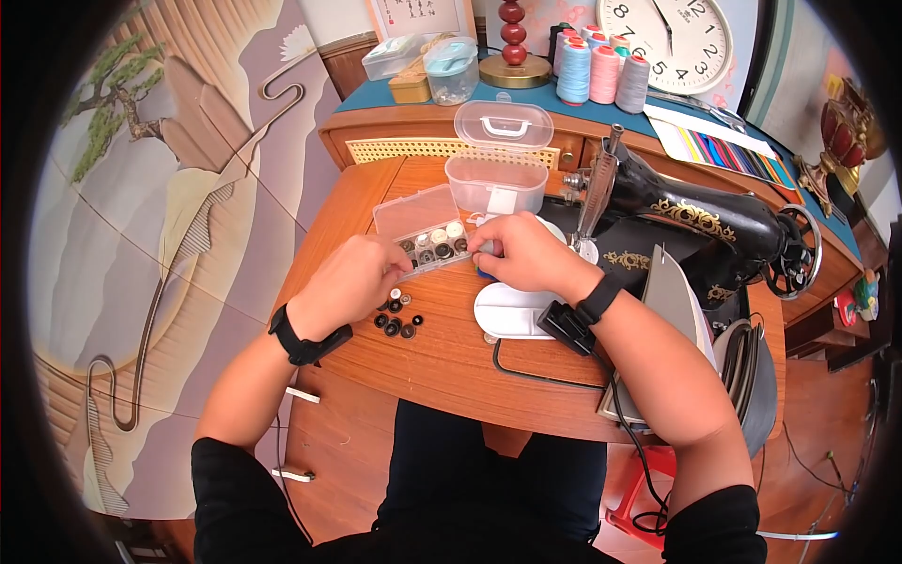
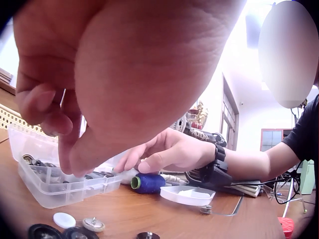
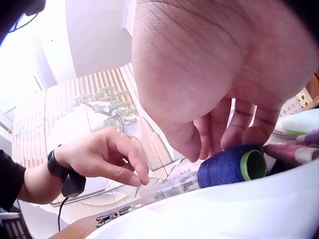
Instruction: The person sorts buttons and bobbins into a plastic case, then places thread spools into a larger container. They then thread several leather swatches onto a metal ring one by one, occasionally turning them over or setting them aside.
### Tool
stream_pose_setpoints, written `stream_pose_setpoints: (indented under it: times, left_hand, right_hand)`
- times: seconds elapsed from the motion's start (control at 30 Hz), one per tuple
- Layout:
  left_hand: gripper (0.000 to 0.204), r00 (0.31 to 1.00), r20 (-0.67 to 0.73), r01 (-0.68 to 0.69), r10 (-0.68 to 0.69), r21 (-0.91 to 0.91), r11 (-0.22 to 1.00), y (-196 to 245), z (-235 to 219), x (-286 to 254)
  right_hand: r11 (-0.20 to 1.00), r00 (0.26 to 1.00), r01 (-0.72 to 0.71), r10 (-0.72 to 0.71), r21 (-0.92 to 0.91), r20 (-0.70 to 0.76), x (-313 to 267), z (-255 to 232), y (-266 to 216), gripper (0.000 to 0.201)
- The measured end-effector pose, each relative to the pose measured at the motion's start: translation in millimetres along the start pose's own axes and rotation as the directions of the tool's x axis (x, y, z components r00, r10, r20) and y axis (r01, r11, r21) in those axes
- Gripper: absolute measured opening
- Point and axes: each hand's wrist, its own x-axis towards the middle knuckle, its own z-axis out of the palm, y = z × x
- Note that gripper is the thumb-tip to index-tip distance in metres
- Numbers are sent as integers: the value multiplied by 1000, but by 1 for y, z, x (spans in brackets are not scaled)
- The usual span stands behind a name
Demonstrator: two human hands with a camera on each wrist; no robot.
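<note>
A clear compartment box [image 1: 434, 254] of buttons stands on the wooden table with its lid raised. My left hand [image 1: 349, 280] is at its near left corner; in the left wrist view the thumb and forefinger [image 2: 79, 162] come together down at the compartments. Whether they pinch a button I cannot tell. My right hand [image 1: 531, 254] reaches to the box's right end, its thumb [image 2: 157, 162] apart from the fingers. Below that hand lies a dark blue thread spool [image 3: 224, 167], green at its end. Several loose buttons [image 1: 395, 320], mostly dark, lie in front of the box.
A white divided tray [image 1: 512, 312] sits by my right wrist. Behind the button box stands an open clear case [image 1: 496, 179]. A black sewing machine [image 1: 695, 207] occupies the right side. Thread cones [image 1: 575, 75] and a clock [image 1: 669, 42] stand at the back.
</note>
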Motion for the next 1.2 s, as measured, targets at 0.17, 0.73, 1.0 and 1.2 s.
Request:
stream_pose_setpoints:
  times: [0.17,0.73,1.0,1.2]
  left_hand:
    - [15,981,112,-146,157,-97,985,2,-3,-12]
    - [15,981,75,-168,179,-126,978,0,13,-13]
    - [17,999,-19,-49,47,-110,993,-9,-2,3]
    - [17,998,-49,-39,33,-133,990,-8,5,4]
  right_hand:
    - [1000,1000,12,-12,-9,-19,0,2,2,15]
    - [999,998,-51,50,4,35,0,-4,-5,18]
    - [1000,1000,-23,23,3,1,0,0,-1,15]
    - [1000,1000,14,-14,14,-12,-1,0,0,15]
